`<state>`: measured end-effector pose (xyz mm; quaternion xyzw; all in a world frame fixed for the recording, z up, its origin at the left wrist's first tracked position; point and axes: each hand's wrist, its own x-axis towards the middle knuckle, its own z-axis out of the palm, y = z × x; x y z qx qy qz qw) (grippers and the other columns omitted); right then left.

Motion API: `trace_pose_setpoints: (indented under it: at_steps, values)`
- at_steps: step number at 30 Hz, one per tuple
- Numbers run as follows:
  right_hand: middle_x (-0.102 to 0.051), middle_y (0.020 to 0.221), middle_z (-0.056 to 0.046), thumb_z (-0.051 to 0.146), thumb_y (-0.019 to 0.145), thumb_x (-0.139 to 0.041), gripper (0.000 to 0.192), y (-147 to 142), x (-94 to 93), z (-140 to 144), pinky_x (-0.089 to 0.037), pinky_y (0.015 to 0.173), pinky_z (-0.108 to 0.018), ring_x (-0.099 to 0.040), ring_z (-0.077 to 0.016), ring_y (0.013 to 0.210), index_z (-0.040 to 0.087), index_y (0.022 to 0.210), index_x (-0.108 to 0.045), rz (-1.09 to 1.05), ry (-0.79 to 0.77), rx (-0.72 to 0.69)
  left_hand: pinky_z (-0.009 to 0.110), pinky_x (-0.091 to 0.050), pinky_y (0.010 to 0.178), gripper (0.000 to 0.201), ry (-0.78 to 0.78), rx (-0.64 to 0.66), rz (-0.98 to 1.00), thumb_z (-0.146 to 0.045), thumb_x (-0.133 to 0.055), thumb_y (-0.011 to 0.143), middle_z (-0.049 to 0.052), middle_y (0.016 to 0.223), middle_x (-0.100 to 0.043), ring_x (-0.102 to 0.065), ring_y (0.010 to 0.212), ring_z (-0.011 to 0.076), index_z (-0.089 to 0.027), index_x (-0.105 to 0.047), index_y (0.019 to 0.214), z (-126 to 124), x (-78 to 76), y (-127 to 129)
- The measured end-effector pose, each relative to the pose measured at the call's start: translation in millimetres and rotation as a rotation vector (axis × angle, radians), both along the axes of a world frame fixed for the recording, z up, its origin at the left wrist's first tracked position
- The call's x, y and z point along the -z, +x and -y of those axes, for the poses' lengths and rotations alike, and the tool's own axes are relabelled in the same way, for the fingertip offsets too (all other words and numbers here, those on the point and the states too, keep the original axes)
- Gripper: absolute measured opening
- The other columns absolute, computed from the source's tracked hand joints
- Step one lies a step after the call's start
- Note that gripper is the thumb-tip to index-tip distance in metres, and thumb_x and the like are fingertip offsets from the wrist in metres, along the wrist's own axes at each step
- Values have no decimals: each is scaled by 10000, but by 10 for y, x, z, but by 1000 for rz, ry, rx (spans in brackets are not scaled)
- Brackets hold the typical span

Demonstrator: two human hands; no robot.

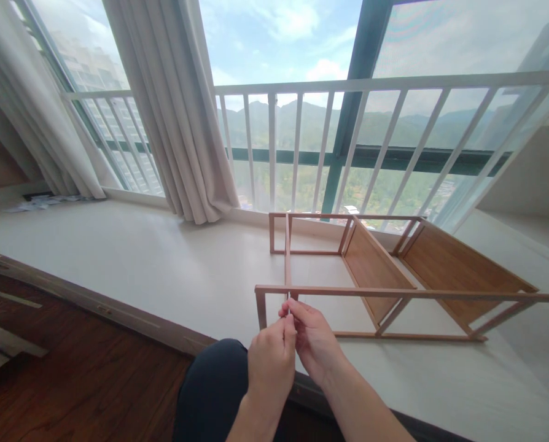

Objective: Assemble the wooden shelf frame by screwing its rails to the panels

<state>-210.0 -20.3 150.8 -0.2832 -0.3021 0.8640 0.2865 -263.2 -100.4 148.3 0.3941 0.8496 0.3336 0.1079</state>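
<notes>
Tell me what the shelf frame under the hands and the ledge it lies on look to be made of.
Shelf frame: looks like light wood, maybe bamboo, smooth matte finish; warm tan colour with faint grain on the panels. Ledge: pale, smooth, slightly glossy, possibly stone or laminate; I cannot tell which.

I take this for a home, high-rise flat, pale window ledge (131, 258), long curtains (173, 110), white balcony railing (394, 83), dark wood floor (72, 380), wooded hills and tower blocks beyond the glass

Bright daylight from the window (302, 92); edges warped.
</notes>
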Motion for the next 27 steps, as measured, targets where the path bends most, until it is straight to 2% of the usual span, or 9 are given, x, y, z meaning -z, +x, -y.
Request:
trace_pose_setpoints:
  at_steps: [7,12,16,20,27]
  values:
    - [-642,667,-2,441,636,-904,366,-21,58,63,-360,527,-214,-515,-95,582,135,699,-712,-20,-9,20,293,-227,641,609,-73,1,-10,-520,-247,1025,110,832,-754,-664,768,248,-209,-680,732,41,-34,-54]
    - [-636,675,-4,425,639,-905,358,-2,24,85,-380,533,-209,-536,-101,606,128,681,-710,-13,11,24,294,-233,655,579,-87,59,-13,-515,-235,1030,132,887,-756,-680,810,273,-212,-704,876,77,-57,-103]
    - [-615,660,6,438,624,-916,374,11,-22,103,-376,521,-195,-496,-80,574,127,683,-717,-4,25,34,302,-206,645,564,-47,124,8,-450,-205,1043,144,867,-744,-674,788,265,-193,-673,862,105,-77,-88]
    - [-620,688,1,452,604,-933,399,27,-55,106,-409,543,-187,-510,-81,594,129,694,-716,3,27,22,309,-188,638,524,28,127,18,-461,-239,1040,142,864,-740,-665,770,261,-199,-644,835,102,-83,-53]
    - [-574,650,6,444,641,-921,384,80,-39,82,-404,515,-180,-479,-85,576,126,732,-725,-26,71,19,308,-231,637,473,136,98,27,-450,-278,1038,103,803,-719,-636,716,228,-204,-584,775,41,28,5]
